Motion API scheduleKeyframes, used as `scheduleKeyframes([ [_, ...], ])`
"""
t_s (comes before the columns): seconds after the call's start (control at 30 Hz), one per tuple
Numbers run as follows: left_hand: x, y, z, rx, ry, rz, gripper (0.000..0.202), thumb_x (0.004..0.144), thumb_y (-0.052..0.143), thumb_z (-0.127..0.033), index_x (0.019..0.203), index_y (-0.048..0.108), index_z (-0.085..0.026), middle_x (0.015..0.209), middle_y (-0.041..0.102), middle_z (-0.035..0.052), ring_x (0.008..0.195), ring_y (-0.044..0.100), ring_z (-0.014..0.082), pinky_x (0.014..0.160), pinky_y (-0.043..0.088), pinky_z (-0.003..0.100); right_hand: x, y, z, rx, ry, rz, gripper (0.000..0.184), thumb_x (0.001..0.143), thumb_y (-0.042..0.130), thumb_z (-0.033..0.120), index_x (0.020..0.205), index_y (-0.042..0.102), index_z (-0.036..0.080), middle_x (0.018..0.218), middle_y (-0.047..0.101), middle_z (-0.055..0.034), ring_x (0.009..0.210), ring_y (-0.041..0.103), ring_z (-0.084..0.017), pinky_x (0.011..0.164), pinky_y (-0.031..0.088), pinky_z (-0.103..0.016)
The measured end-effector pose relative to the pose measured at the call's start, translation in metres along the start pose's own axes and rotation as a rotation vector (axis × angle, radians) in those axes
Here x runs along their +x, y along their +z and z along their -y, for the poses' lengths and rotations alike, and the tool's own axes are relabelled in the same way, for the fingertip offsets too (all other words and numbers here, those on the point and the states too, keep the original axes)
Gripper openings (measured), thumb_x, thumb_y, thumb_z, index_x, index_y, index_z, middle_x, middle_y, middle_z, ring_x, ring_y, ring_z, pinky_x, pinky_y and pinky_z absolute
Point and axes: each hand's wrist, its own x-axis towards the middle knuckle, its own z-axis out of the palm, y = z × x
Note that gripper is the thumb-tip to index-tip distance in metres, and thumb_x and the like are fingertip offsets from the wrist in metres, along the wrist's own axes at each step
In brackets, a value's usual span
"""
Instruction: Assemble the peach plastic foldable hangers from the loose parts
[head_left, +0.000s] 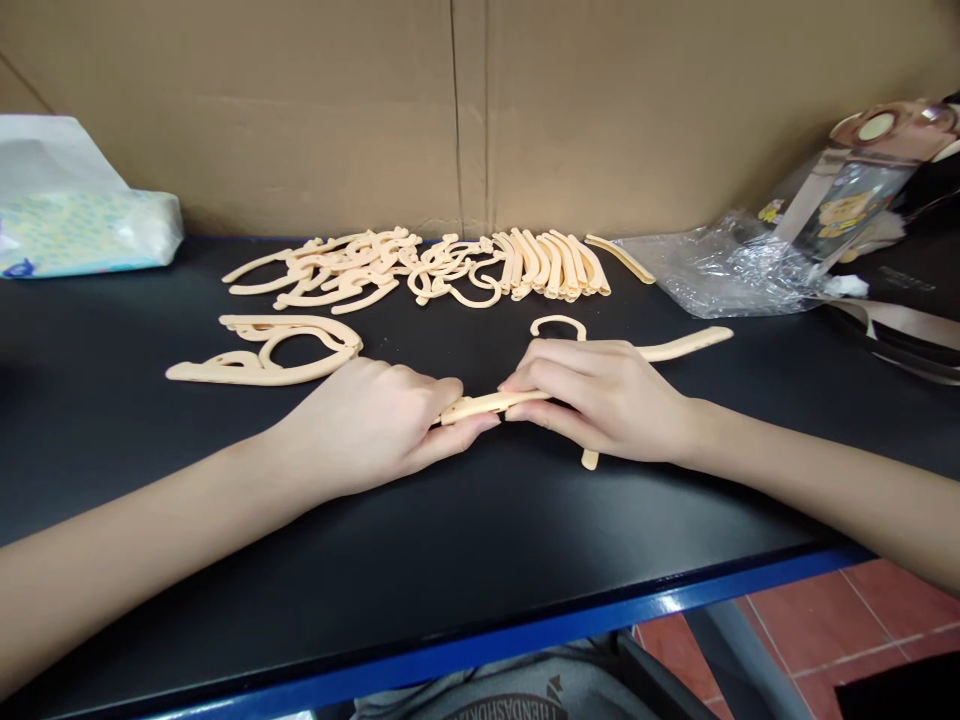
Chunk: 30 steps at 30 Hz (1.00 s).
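Note:
My left hand (pixel 375 415) and my right hand (pixel 611 400) are both closed on a slim beige plastic hanger piece (pixel 486 405), held between their fingertips above the black table. My left thumb and fingers pinch its left end, while the right fingertips grip its right part. Beyond my right hand lies a beige hook (pixel 561 322), and a hanger arm (pixel 686 345) sticks out to its right. Below that palm shows the tip of another beige piece (pixel 590 459); the hand hides how these join. A folded beige hanger (pixel 262 375) rests beside my left hand.
Loose curved parts (pixel 330 270), small hooks (pixel 476 290) and a row of hanger arms (pixel 555 265) lie at the back, before a cardboard wall (pixel 300 110). A tissue pack (pixel 90 225) sits left; a plastic bag (pixel 727 265) and bottle (pixel 847 200) stand right. The table edge (pixel 525 635) is blue.

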Motion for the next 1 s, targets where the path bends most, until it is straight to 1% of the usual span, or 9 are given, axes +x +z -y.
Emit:
scheduleKeyframes([
  [0.1,-0.0021,0.0047,0.0031,-0.043,0.032,-0.074,0.052,0.096,0.027,-0.052,0.060,0.044,-0.020,0.045,0.048,-0.0006,0.038,0.044,0.0132,0.046,0.015,0.027,0.0003,-0.0002,0.0005,0.008,-0.006,-0.007,0.027,0.099,0.046,0.030,0.090,0.064,0.012,0.084,0.067,-0.0050,0.071,0.061,-0.012,0.060,0.044,-0.022],
  [0.2,-0.0025,0.0058,0.0044,-0.091,0.050,-0.086,0.048,0.096,0.030,-0.051,0.061,0.043,-0.020,0.045,0.047,-0.0014,0.038,0.043,0.0128,0.046,0.015,0.027,0.0001,-0.0005,0.0004,0.003,-0.013,-0.019,0.027,0.098,0.047,0.031,0.089,0.064,0.012,0.082,0.067,-0.0049,0.070,0.060,-0.012,0.061,0.044,-0.022],
  [0.33,-0.0016,0.0045,0.0042,-0.118,0.046,-0.076,0.045,0.095,0.033,-0.051,0.064,0.042,-0.020,0.046,0.047,-0.0024,0.038,0.043,0.0122,0.045,0.016,0.026,-0.0002,-0.0015,0.0001,-0.007,-0.021,-0.012,0.027,0.099,0.046,0.031,0.089,0.063,0.013,0.082,0.066,-0.0044,0.070,0.059,-0.012,0.060,0.043,-0.022],
  [0.53,-0.0015,0.0032,0.0037,-0.118,0.034,-0.058,0.045,0.095,0.033,-0.052,0.064,0.040,-0.021,0.045,0.045,-0.0031,0.038,0.043,0.0123,0.045,0.017,0.026,-0.0002,-0.0018,0.0002,-0.003,-0.012,0.010,0.030,0.100,0.042,0.033,0.089,0.062,0.014,0.083,0.065,-0.0040,0.070,0.059,-0.011,0.060,0.042,-0.022],
  [0.77,-0.0009,0.0027,0.0020,-0.134,0.008,-0.056,0.045,0.093,0.036,-0.053,0.062,0.040,-0.021,0.046,0.046,-0.0027,0.037,0.043,0.0113,0.044,0.015,0.026,-0.0002,-0.0011,-0.0004,-0.008,-0.025,0.016,0.027,0.100,0.043,0.031,0.089,0.062,0.014,0.083,0.065,-0.0040,0.071,0.059,-0.012,0.060,0.042,-0.023],
  [1.0,-0.0014,0.0032,0.0031,-0.119,0.026,-0.060,0.047,0.094,0.032,-0.053,0.063,0.043,-0.020,0.046,0.048,-0.0023,0.038,0.045,0.0118,0.044,0.016,0.027,0.0006,-0.0019,-0.0002,-0.015,-0.032,0.023,0.026,0.099,0.044,0.030,0.089,0.062,0.013,0.083,0.065,-0.0040,0.071,0.059,-0.012,0.061,0.043,-0.023],
])
